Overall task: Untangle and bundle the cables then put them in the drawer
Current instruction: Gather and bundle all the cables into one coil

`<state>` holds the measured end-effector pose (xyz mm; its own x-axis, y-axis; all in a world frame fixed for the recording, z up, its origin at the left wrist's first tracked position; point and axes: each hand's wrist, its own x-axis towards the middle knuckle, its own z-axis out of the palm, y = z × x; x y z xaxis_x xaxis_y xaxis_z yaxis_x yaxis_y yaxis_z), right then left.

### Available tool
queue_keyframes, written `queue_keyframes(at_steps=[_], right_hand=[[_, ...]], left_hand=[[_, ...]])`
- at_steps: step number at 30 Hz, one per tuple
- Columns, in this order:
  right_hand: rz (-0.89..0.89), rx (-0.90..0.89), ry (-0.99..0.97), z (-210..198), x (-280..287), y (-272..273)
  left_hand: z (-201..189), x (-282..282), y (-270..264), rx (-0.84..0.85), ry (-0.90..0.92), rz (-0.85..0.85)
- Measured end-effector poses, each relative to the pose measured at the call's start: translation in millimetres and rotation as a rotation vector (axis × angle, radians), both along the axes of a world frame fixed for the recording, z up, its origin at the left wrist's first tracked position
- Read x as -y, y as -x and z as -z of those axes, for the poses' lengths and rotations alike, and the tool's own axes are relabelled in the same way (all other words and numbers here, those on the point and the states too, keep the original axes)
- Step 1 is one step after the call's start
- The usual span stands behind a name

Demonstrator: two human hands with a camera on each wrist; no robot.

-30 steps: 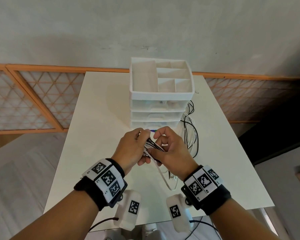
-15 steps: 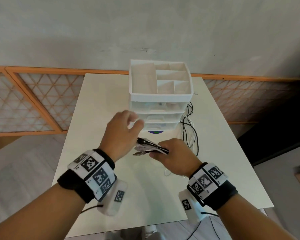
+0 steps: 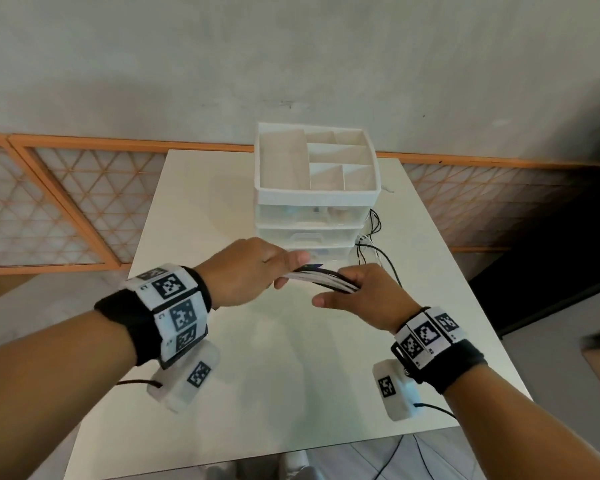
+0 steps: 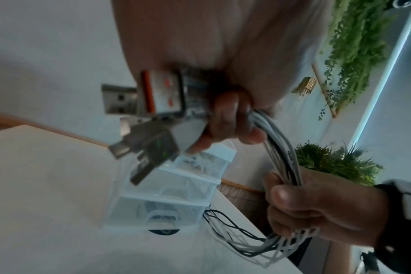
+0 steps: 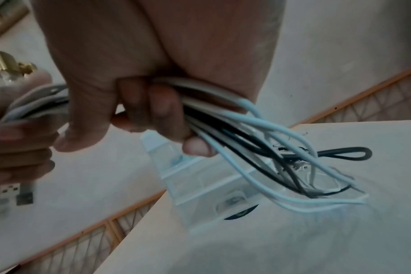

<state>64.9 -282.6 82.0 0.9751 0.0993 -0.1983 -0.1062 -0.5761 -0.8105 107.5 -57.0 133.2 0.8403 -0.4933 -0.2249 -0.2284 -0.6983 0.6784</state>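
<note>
A bundle of white and black cables [image 3: 321, 277] stretches between my two hands just in front of the white drawer unit [image 3: 314, 216]. My left hand [image 3: 257, 271] grips the bundle near its USB plugs [image 4: 150, 103], which stick out past the curled fingers [image 4: 230, 118]. My right hand [image 3: 355, 294] grips the same cables [image 5: 214, 111] further along. Their loose loops [image 5: 305, 166] trail from the right fist down to the table [image 3: 291, 375], beside the unit's right side. All three drawers look closed.
The drawer unit has an open divided tray [image 3: 316, 164] on top. More cable loops [image 3: 374, 244] lie on the table right of the unit. An orange-framed lattice screen [image 3: 49, 202] runs behind the table. Green plants [image 4: 336, 163] show in the left wrist view.
My left hand had let go and lifted toward the drawers; now it grips the plug end again. Both hands have spread apart, drawing the cables out straight between them.
</note>
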Motion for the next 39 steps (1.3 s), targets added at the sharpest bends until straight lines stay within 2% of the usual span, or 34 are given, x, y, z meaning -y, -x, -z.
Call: queue_keyframes(at_steps=[4, 8, 10, 12, 14, 17, 19, 21, 24, 27, 31, 33, 36, 38, 39], right_hand=[[0.031, 0.076, 0.094, 2, 4, -6], [0.076, 0.038, 0.296, 13, 18, -12], [0.065, -0.008, 0.449, 21, 28, -13], [-0.054, -0.091, 0.551, 16, 30, -8], [-0.159, -0.091, 0.455, 4, 22, -3], [-0.178, 0.111, 0.179, -12, -13, 1], [-0.116, 0.183, 0.021, -14, -26, -1], [-0.011, 0.187, -0.11, -17, -20, -1], [0.011, 0.227, -0.137, -24, -5, 1], [-0.011, 0.298, -0.244, -33, -8, 4], [0.101, 0.476, -0.338, -36, -21, 4], [0.146, 0.543, -0.314, -34, -36, 6], [0.142, 0.651, -0.263, -27, -58, 11], [0.095, 0.664, -0.254, -17, -68, 14], [0.047, 0.651, -0.238, -10, -71, 15]], left_hand=[[3, 1, 5, -0.101, 0.024, 0.009], [-4, 0, 9, -0.131, 0.054, -0.008], [-5, -2, 9, -0.088, 0.031, -0.008], [-5, -8, 4, 0.013, -0.008, -0.029], [-3, -10, 1, 0.116, -0.035, -0.056], [-3, -1, 7, 0.169, 0.036, -0.021], [-9, 1, 7, 0.155, 0.169, -0.069], [-14, -4, 1, 0.115, 0.379, -0.215], [-18, -11, -8, 0.053, 0.581, -0.355], [-11, -10, -13, 0.038, 0.617, -0.459], [7, -4, -12, -0.013, 0.517, -0.597], [8, 11, -1, -0.082, 0.477, -0.581], [3, 32, 17, -0.288, 0.584, -0.432], [7, 38, 21, -0.331, 0.639, -0.294], [10, 39, 22, -0.332, 0.656, -0.29]])
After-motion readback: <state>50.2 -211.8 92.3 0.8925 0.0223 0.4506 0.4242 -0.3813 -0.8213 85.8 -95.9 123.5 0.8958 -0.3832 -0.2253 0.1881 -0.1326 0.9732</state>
